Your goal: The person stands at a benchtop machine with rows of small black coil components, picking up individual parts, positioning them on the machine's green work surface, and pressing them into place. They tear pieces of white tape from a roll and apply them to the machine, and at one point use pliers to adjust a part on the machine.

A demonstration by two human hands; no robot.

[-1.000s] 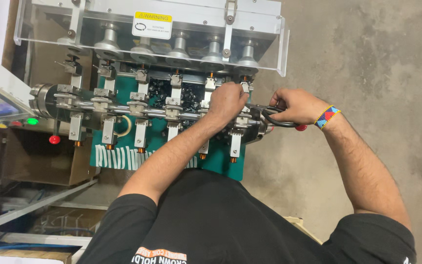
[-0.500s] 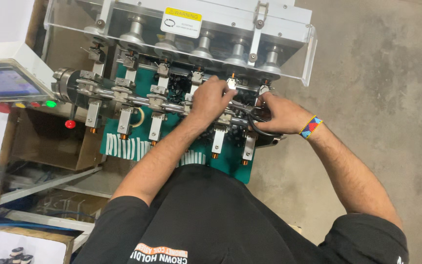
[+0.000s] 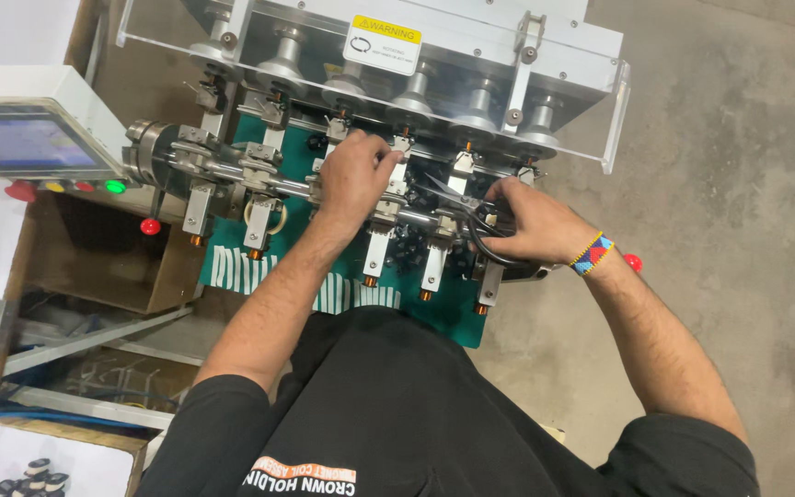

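Note:
A metal winding machine (image 3: 232, 170) carries a row of several clamp arms on a horizontal shaft, above a green cloth (image 3: 443, 308). My left hand (image 3: 353, 175) reaches over the shaft and pinches at a clamp near the middle of the row. My right hand (image 3: 531, 221) holds black-handled scissors (image 3: 466, 207), blades pointing left toward that clamp. A beaded wristband sits on my right wrist. Whatever the left fingers pinch is too small to make out.
A clear guard with a yellow warning label (image 3: 384, 41) covers the upper spindles. A white control box with screen (image 3: 25, 138) and coloured buttons (image 3: 114, 187) stands at left. Small black coils (image 3: 34, 476) lie at bottom left. Concrete floor (image 3: 738, 184) on the right.
My left hand has shifted left along the row of clamps. My right hand with the scissors has followed it. The view has shifted, so the machine sits further right in the picture.

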